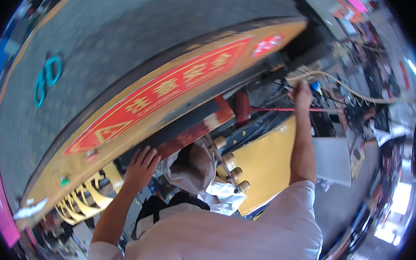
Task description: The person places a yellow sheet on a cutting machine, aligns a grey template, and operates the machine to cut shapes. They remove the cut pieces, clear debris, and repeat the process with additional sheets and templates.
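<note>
Under a curved yellow machine panel (137, 125) bearing a long red sign, the left hand (141, 166) lies flat and open against its dark lower edge. Far right, the right hand (301, 95) seems closed around a pale hose (344, 86), amid crowded cables.

We've got a big grey felt-topped table (128, 34) with a yellow edge and a red panel along its side. Only thing we can see lying on top is a pair of teal-handled scissors (46, 79) near the left.
</note>
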`<state>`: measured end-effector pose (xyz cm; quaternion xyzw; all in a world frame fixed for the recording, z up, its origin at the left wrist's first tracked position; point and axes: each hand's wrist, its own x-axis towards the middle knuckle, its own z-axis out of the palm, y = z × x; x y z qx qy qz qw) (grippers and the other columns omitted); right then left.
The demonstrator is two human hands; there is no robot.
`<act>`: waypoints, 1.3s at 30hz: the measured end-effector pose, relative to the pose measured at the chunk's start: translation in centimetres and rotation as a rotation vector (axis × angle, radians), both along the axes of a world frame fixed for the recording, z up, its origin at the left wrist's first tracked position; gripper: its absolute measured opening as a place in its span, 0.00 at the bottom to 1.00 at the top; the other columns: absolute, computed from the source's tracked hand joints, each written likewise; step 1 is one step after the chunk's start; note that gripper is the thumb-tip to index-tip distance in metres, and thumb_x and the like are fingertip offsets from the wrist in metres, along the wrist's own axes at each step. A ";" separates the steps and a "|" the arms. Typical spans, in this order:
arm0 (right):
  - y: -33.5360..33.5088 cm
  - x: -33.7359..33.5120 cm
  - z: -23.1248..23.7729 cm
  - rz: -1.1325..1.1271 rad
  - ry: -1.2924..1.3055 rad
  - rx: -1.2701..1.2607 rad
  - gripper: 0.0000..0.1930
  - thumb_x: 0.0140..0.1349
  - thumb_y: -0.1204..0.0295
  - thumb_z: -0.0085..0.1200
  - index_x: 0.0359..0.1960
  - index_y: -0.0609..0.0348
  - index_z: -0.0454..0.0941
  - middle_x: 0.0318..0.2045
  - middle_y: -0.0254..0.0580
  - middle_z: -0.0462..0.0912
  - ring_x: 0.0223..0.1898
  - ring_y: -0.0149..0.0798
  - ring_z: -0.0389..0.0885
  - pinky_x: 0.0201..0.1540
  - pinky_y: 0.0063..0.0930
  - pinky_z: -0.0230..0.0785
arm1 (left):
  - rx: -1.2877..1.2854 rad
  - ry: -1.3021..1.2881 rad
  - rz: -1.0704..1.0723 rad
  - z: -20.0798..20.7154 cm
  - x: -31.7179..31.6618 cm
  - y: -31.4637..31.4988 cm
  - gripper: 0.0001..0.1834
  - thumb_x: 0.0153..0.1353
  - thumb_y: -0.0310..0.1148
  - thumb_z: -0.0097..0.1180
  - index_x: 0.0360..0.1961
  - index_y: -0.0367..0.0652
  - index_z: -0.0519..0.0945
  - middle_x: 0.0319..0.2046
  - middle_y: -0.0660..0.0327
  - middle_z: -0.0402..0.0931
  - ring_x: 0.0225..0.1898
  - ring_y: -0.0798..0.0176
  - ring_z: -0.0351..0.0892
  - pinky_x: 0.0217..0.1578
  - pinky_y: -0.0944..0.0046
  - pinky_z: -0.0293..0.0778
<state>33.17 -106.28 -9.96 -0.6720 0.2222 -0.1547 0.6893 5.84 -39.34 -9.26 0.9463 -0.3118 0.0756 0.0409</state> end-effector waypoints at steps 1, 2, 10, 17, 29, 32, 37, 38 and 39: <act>2.3 -1.0 0.9 0.019 -0.036 -0.013 0.22 0.79 0.48 0.54 0.41 0.56 0.83 0.30 0.33 0.83 0.27 0.32 0.84 0.31 0.27 0.81 | 0.005 -0.003 -0.029 0.0 0.2 0.0 0.21 0.67 0.34 0.60 0.61 0.48 0.82 0.67 0.56 0.76 0.71 0.45 0.73 0.69 0.40 0.72; 4.1 -1.9 1.9 0.033 -0.010 -0.009 0.21 0.80 0.49 0.53 0.42 0.55 0.83 0.32 0.34 0.84 0.29 0.31 0.85 0.32 0.27 0.82 | 0.007 -0.013 -0.037 0.0 0.2 0.0 0.20 0.67 0.34 0.60 0.61 0.48 0.82 0.67 0.56 0.76 0.71 0.45 0.73 0.69 0.39 0.72; 13.7 -8.6 4.3 0.126 0.070 0.064 0.22 0.80 0.50 0.55 0.42 0.58 0.83 0.31 0.32 0.84 0.27 0.28 0.82 0.32 0.23 0.76 | -0.005 -0.020 -0.049 0.0 -0.1 0.3 0.20 0.68 0.33 0.61 0.60 0.47 0.82 0.66 0.55 0.76 0.70 0.44 0.74 0.68 0.40 0.73; 28.9 -17.8 1.1 0.381 0.071 0.169 0.18 0.81 0.55 0.56 0.40 0.58 0.83 0.29 0.31 0.82 0.26 0.26 0.79 0.31 0.22 0.72 | -0.018 -0.024 -0.014 -0.1 -0.6 0.7 0.22 0.67 0.36 0.60 0.62 0.47 0.82 0.67 0.56 0.76 0.73 0.47 0.71 0.73 0.42 0.67; 49.2 -36.3 2.7 0.686 0.242 0.398 0.14 0.81 0.62 0.56 0.43 0.61 0.84 0.33 0.32 0.85 0.28 0.25 0.79 0.35 0.20 0.73 | -0.241 0.060 0.047 0.3 -1.9 1.6 0.23 0.68 0.37 0.61 0.64 0.47 0.81 0.69 0.56 0.75 0.75 0.47 0.68 0.77 0.46 0.63; 48.3 -38.7 2.0 0.562 0.317 0.326 0.14 0.81 0.61 0.56 0.43 0.60 0.84 0.32 0.32 0.85 0.27 0.26 0.80 0.33 0.22 0.75 | -0.411 -0.007 0.095 1.9 -5.6 4.7 0.25 0.62 0.34 0.67 0.61 0.46 0.81 0.65 0.52 0.77 0.70 0.43 0.73 0.73 0.45 0.67; 50.6 -42.9 1.3 0.451 0.285 0.261 0.15 0.80 0.59 0.57 0.42 0.59 0.84 0.30 0.32 0.84 0.26 0.27 0.81 0.30 0.23 0.76 | -0.494 -0.130 0.398 3.4 -18.3 20.3 0.20 0.61 0.35 0.67 0.54 0.43 0.84 0.54 0.51 0.81 0.57 0.42 0.78 0.60 0.43 0.72; 52.2 -43.9 1.3 0.440 0.284 0.253 0.15 0.80 0.59 0.57 0.43 0.59 0.84 0.30 0.32 0.84 0.26 0.27 0.80 0.30 0.23 0.76 | -0.463 -0.160 0.441 3.2 -20.8 24.0 0.20 0.61 0.36 0.68 0.53 0.44 0.84 0.53 0.51 0.81 0.56 0.42 0.78 0.59 0.43 0.72; 53.8 -44.8 1.5 0.435 0.294 0.241 0.15 0.80 0.59 0.57 0.43 0.59 0.84 0.30 0.32 0.83 0.26 0.27 0.80 0.30 0.23 0.76 | -0.438 -0.192 0.491 2.8 -22.9 27.2 0.20 0.60 0.36 0.69 0.53 0.44 0.84 0.52 0.51 0.80 0.55 0.42 0.78 0.58 0.43 0.72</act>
